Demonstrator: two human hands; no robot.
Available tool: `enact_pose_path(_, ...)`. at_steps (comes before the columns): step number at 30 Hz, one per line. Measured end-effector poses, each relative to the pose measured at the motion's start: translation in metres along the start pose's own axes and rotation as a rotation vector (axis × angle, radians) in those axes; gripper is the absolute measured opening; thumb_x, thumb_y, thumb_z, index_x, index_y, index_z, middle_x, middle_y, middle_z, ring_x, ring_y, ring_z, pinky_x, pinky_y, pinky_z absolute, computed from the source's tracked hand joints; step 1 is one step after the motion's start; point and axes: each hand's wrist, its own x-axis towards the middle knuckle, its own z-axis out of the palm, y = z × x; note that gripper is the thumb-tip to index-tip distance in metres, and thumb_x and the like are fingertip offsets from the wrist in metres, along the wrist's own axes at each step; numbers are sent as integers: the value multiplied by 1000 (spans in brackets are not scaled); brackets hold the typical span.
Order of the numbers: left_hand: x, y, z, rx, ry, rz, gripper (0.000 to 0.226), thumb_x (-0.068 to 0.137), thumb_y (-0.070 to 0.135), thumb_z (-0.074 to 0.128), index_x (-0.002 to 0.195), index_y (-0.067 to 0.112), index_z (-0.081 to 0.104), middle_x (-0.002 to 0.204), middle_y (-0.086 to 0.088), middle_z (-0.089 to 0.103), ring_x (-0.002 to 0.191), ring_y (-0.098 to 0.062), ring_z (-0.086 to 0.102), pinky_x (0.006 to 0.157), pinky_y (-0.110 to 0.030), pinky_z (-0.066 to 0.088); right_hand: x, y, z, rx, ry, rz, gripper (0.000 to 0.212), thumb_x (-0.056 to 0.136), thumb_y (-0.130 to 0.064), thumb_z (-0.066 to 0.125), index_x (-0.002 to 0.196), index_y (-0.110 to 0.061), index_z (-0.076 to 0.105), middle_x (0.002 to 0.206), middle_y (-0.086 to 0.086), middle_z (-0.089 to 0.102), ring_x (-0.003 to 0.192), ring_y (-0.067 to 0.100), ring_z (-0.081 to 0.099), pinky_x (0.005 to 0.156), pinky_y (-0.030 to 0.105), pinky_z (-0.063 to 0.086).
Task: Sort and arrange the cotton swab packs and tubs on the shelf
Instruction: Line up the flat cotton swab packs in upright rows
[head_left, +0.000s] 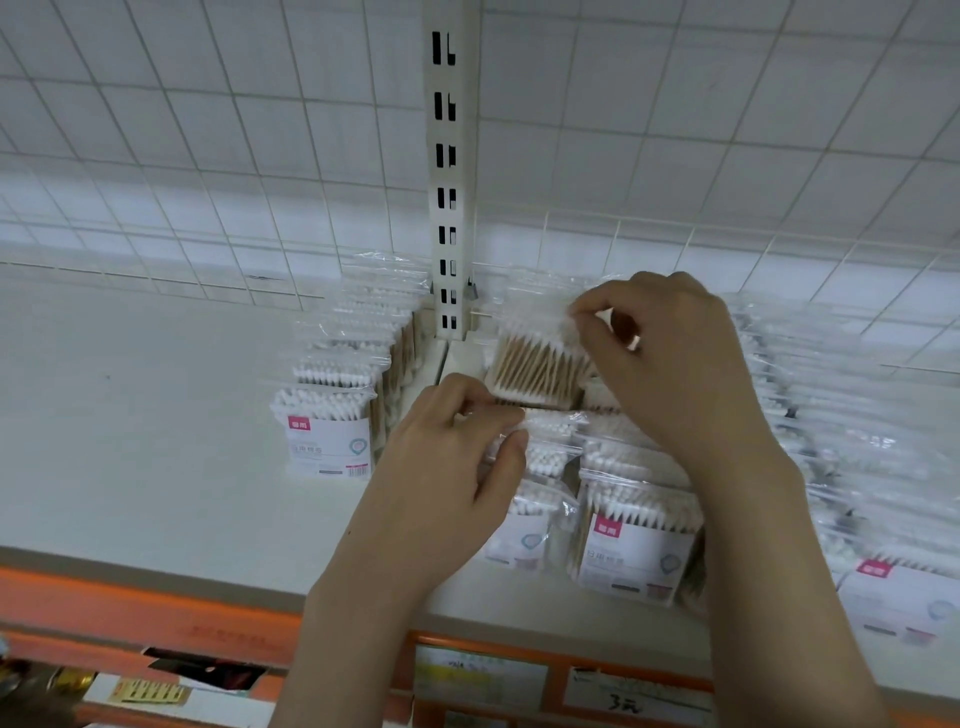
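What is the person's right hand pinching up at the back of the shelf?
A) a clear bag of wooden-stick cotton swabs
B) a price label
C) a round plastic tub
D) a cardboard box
A: the right hand pinches the top edge of a clear swab pack with tan wooden sticks showing through.

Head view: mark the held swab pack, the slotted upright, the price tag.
held swab pack (537, 366), head view, wooden sticks.
slotted upright (451, 171), head view, slotted face.
price tag (636, 693), head view, handwritten label.
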Motion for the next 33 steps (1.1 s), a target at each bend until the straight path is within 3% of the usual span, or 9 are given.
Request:
enact_pose_path(6, 2, 2, -2, -8, 1, -32, 38, 86, 35, 44, 110, 10, 60, 101, 4, 56, 92, -11, 54, 80, -15, 40, 0, -7, -23, 241, 63, 76, 15, 86, -13, 57, 84, -23, 67, 69, -13, 61, 62, 5, 52, 61, 10, 39)
enact_pose_path(10, 2, 1, -1, -1, -8, -32, 38, 87, 38, 44, 104, 9, 63, 106, 4, 54, 91, -10, 56, 80, -22, 47, -2, -8, -27, 343, 101, 119, 20, 84, -3, 54, 81, -18, 67, 75, -11, 66, 70, 7, 58, 59, 8, 41)
enact_pose_path(13, 1, 1, -2, 5, -18, -41, 40, 88, 41, 43, 104, 12, 65, 109, 6, 49, 74, -8, 59, 75, -24, 48, -4, -7, -29, 380, 89, 129, 18, 84, -6, 56, 79, -18, 69, 76, -16, 67, 73, 2, 61, 61, 4, 40)
enact_pose_path(15, 1, 2, -3, 6, -15, -42, 41, 88, 42, 42, 104, 13, 66, 108, 7, 47, 69, -6, 57, 75, -22, 47, -4, -7, -31, 378, 94, 112, 11, 84, -13, 62, 78, -20, 68, 75, -16, 67, 74, 3, 62, 63, 6, 43)
enact_pose_path(17, 2, 2, -3, 6, -11, -38, 41, 88, 41, 42, 104, 12, 66, 106, 6, 48, 77, -7, 56, 76, -23, 47, -3, -5, -31, 363, 101, 103, 8, 83, -18, 67, 79, -25, 67, 76, -17, 66, 75, 3, 62, 66, 7, 44)
enact_pose_path(23, 3, 1, -2, 24, 0, -33, 42, 87, 40, 43, 105, 10, 67, 103, 5, 52, 89, -11, 56, 79, -27, 49, -2, -3, -27, 265, 112, 55, 21, 86, -10, 62, 87, -30, 59, 79, -26, 58, 80, -3, 59, 63, 9, 44)
enact_pose_path(26, 3, 2, -2, 24, 7, -31, 42, 87, 40, 43, 107, 10, 65, 104, 5, 53, 89, -11, 57, 78, -25, 48, -2, -1, -24, 240, 56, 28, 23, 86, -8, 62, 94, -28, 53, 79, -20, 61, 82, -4, 59, 67, 11, 45)
enact_pose_path(30, 3, 4, -3, 13, 9, -24, 39, 87, 38, 44, 115, 14, 57, 108, 7, 53, 93, -9, 54, 78, -19, 43, -4, 1, -15, 164, -39, -37, 19, 85, -7, 63, 99, -19, 62, 83, -12, 66, 76, 2, 61, 71, 9, 43)
enact_pose_path(33, 2, 5, -3, 7, 7, -20, 41, 88, 39, 43, 120, 15, 52, 113, 8, 49, 94, -4, 51, 77, -15, 41, -4, 0, -8, 102, -81, -91, 17, 85, -5, 61, 96, -16, 68, 85, -7, 68, 81, 12, 61, 74, 21, 46)
